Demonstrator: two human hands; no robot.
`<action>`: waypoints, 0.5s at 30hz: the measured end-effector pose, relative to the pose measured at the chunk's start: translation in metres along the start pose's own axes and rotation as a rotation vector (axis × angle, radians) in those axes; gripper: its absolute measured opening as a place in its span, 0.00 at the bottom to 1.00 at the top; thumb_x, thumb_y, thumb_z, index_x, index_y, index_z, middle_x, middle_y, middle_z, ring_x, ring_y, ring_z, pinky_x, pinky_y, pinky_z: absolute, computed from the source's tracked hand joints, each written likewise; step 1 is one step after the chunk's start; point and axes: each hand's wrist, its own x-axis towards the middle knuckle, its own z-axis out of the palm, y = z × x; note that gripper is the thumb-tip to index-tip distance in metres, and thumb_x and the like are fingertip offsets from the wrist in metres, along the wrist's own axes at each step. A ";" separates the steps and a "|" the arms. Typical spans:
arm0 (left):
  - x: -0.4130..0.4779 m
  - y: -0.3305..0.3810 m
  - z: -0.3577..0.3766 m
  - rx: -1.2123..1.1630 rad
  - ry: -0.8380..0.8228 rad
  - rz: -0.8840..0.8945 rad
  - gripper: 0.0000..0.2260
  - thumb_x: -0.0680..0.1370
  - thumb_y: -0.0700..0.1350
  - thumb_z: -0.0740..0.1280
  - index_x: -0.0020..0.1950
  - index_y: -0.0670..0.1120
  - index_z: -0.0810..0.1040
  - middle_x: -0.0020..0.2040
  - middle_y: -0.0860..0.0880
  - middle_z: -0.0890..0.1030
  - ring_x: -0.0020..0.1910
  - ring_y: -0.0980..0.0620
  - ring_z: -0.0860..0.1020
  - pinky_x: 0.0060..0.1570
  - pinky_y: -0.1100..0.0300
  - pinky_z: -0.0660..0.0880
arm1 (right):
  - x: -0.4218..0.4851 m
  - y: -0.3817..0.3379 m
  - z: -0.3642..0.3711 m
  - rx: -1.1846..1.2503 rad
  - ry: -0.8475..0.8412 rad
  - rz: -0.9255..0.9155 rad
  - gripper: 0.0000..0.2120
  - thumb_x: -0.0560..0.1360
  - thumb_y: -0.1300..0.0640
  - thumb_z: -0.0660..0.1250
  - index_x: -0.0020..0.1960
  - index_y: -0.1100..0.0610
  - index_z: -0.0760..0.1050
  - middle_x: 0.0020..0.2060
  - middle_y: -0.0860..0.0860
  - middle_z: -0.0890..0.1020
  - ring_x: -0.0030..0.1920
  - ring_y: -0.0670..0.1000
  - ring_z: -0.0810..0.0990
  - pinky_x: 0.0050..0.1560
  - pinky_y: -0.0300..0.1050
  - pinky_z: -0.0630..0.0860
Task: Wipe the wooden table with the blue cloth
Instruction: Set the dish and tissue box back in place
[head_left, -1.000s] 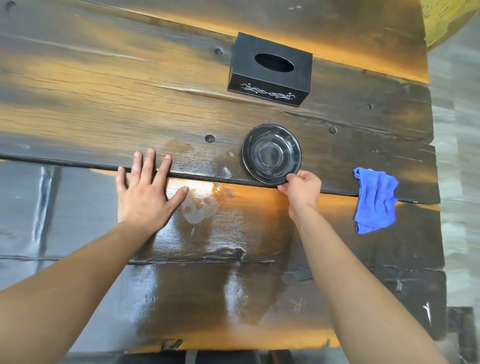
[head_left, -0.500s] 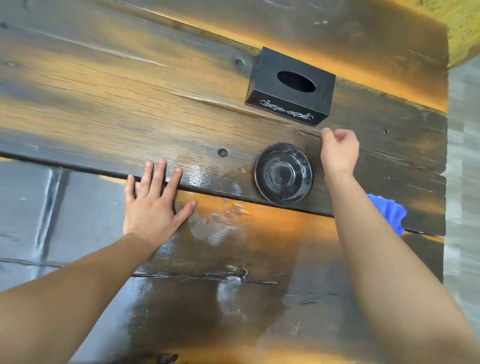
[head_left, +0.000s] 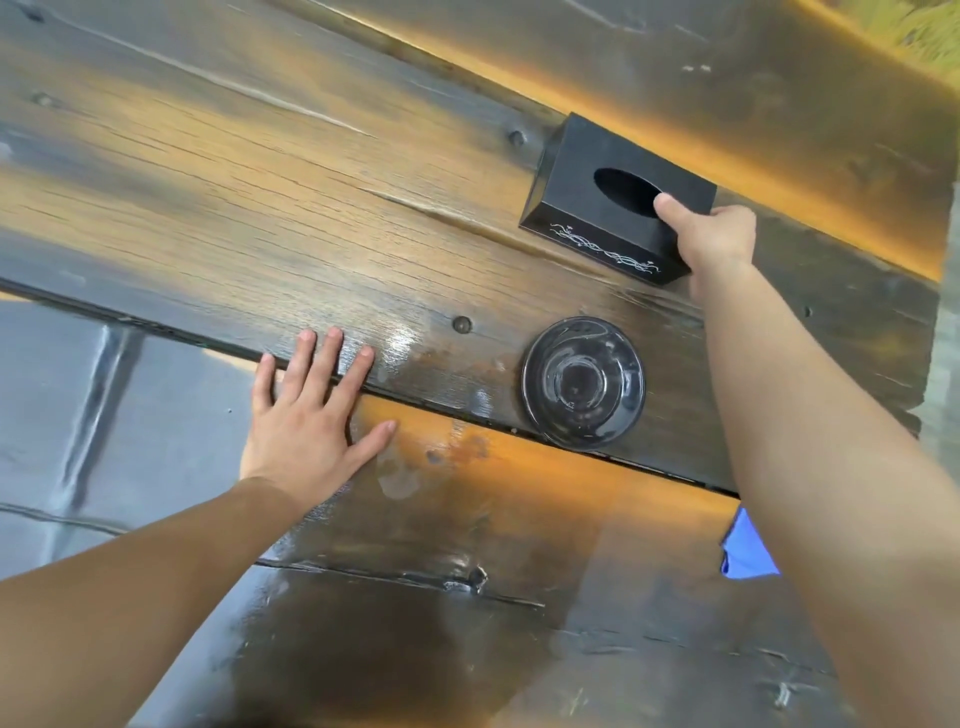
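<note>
**Right hand on the tissue box, cloth lying apart**

I see my right hand (head_left: 714, 236) at the upper right of the frame, closed around the right end of the black tissue box (head_left: 613, 200): the thumb lies across the top beside the oval opening, and the other fingers wrap the far end where I cannot see them. The box sits on the wooden table (head_left: 260, 208), a top of wide, dark, glossy planks.

My left hand (head_left: 306, 415) lies flat on the table at centre left of the frame, fingers spread wide, palm down across the seam between two planks. It has hold of nothing.

A black round dish (head_left: 584, 382) rests on the table below the tissue box, right of centre, touching neither hand.

The blue cloth (head_left: 745, 551) lies on the table at the lower right of the frame, mostly hidden behind my right forearm; only a small piece shows. Neither hand touches it.
</note>
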 end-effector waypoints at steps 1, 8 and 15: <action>0.000 0.000 0.000 -0.001 0.002 0.002 0.37 0.79 0.72 0.53 0.84 0.55 0.58 0.85 0.46 0.54 0.85 0.44 0.48 0.80 0.37 0.46 | 0.002 0.000 0.000 -0.003 0.009 0.002 0.44 0.70 0.42 0.77 0.76 0.61 0.64 0.72 0.54 0.73 0.70 0.56 0.73 0.65 0.48 0.70; 0.000 -0.001 0.002 -0.019 0.024 0.007 0.37 0.79 0.71 0.54 0.84 0.54 0.59 0.85 0.46 0.55 0.85 0.43 0.50 0.80 0.36 0.47 | 0.001 -0.003 0.002 -0.008 0.046 0.025 0.40 0.69 0.42 0.78 0.73 0.60 0.68 0.69 0.53 0.75 0.66 0.57 0.75 0.65 0.52 0.73; 0.000 -0.001 -0.001 -0.020 0.010 0.014 0.37 0.79 0.72 0.53 0.84 0.55 0.57 0.85 0.46 0.54 0.85 0.44 0.49 0.80 0.37 0.47 | -0.027 -0.008 0.005 0.013 0.083 -0.038 0.26 0.67 0.41 0.78 0.51 0.58 0.72 0.56 0.53 0.81 0.50 0.54 0.77 0.51 0.49 0.77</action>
